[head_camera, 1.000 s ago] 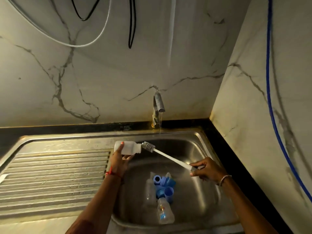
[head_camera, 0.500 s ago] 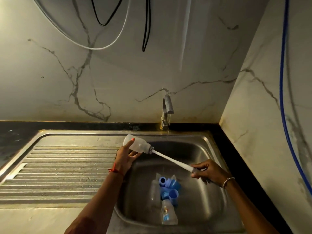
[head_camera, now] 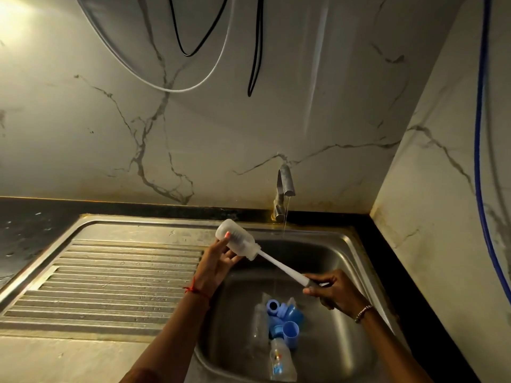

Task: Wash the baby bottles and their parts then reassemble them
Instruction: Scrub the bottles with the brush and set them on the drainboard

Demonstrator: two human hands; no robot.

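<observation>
— Where's the baby bottle (head_camera: pixel 235 240)?
— Above the sink basin (head_camera: pixel 331 258), near its left rim. The left hand (head_camera: pixel 218 262) grips it, base up-left, mouth down-right.
— And the bottle brush (head_camera: pixel 282 266)?
— Head inside. The handle follows that axis down to the right hand (head_camera: pixel 331 294), which is clamped on its end. Strokes should probably keep that line.

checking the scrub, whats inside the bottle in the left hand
The brush head is inside the bottle, dim through its cloudy wall; its handle runs out the mouth to the right hand. The left hand covers part; water or soap inside cannot be told.
</observation>
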